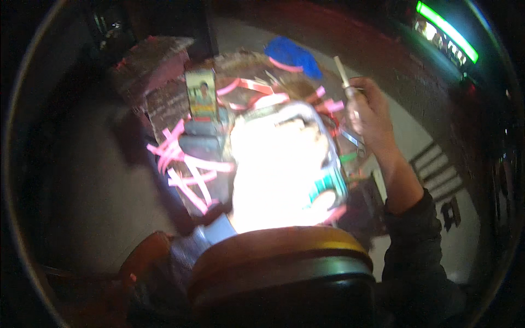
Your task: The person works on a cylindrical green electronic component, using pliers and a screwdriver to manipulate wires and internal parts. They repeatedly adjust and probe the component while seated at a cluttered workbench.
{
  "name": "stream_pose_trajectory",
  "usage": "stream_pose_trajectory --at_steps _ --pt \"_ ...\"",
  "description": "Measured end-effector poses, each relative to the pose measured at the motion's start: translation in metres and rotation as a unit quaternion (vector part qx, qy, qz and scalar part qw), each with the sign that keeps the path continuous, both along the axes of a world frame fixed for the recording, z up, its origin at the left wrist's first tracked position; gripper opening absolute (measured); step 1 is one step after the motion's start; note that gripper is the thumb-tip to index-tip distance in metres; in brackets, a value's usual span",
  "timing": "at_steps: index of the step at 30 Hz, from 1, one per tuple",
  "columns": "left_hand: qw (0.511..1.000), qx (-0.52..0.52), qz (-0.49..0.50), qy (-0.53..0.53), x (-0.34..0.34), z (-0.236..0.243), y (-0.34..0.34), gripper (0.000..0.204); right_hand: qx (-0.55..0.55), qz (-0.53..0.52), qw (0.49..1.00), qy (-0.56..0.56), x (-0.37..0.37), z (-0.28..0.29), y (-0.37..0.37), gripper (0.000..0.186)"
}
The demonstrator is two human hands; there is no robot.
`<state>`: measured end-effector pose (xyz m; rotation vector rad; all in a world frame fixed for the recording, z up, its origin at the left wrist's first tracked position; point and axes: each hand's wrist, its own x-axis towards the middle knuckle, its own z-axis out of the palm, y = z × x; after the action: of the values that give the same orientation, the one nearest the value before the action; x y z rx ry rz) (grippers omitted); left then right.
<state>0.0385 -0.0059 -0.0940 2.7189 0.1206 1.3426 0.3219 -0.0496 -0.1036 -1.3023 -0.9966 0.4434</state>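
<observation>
My right hand (369, 112) is closed around a thin pale stick (340, 68), held tilted upward at the right of the cluttered work surface (164, 93). A silver metal tool (354, 141) lies below that hand. At the centre, a tray or container (333, 158) with a teal piece (322, 188) is mostly washed out by glare. My left forearm sleeve (219, 232) reaches into that glare, where I cannot make out the hand. Pink strips (194, 175) lie scattered on the left, with more behind the tray.
A small upright panel with a picture (200, 90) stands beside dark grey blocks (199, 145). A bunched blue cloth (290, 52) lies at the back. A green-lit strip (445, 30) glows at upper right. A curved brown edge (279, 238) crosses the bottom.
</observation>
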Motion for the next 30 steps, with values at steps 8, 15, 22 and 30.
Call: stream_pose_trajectory --at_steps 8,15,22,30 --pt "0.997 0.058 0.054 -0.018 0.009 -0.002 -0.011 0.06 -0.116 -0.076 0.988 -0.068 -0.109 -0.076 -0.251 0.032" --pt "0.997 0.057 0.052 0.006 0.01 0.001 -0.016 0.059 -0.127 -0.015 0.961 -0.244 -0.16 -0.11 -0.242 0.039" --pt "0.997 0.058 0.053 0.014 0.009 0.0 -0.014 0.058 -0.206 0.011 0.938 -0.279 -0.166 -0.101 -0.186 0.04" --pt "0.997 0.063 0.052 0.016 0.011 -0.002 -0.011 0.057 -0.19 -0.017 0.921 -0.341 -0.168 -0.104 -0.174 0.027"
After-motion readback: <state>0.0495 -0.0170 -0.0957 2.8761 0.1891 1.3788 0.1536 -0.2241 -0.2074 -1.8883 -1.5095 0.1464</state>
